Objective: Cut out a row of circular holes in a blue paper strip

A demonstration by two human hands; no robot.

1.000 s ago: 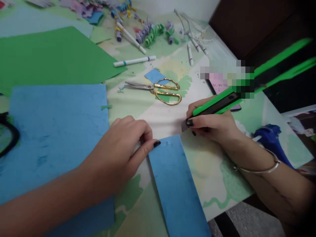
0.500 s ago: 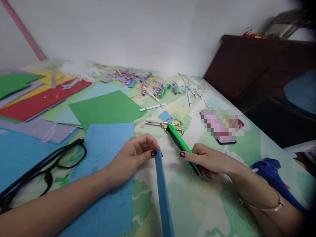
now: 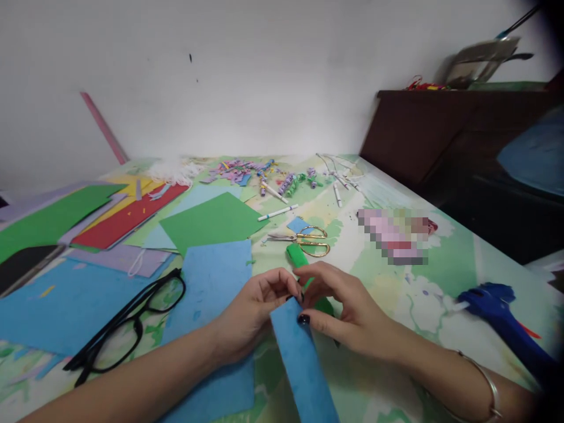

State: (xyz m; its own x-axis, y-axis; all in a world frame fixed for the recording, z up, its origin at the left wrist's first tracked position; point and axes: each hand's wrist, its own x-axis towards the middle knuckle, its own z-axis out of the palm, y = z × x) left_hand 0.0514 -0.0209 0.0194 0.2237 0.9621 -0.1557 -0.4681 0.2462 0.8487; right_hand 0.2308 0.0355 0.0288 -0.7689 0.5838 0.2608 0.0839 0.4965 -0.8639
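Here, a blue strip (image 3: 303,361) slants at lower centre

The left hand (image 3: 259,308) pinches its top end, nearly closed; the right hand (image 3: 348,314), half curled, rests a thumb on its right edge; I cannot tell whether it grips; neither is clearly nearer; the blue strip points from them down and slightly right, long axis running to the bottom edge.

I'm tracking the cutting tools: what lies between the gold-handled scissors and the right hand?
In the head view, one end of the green cutter shows between the scissors and the right hand, which hides part of it.
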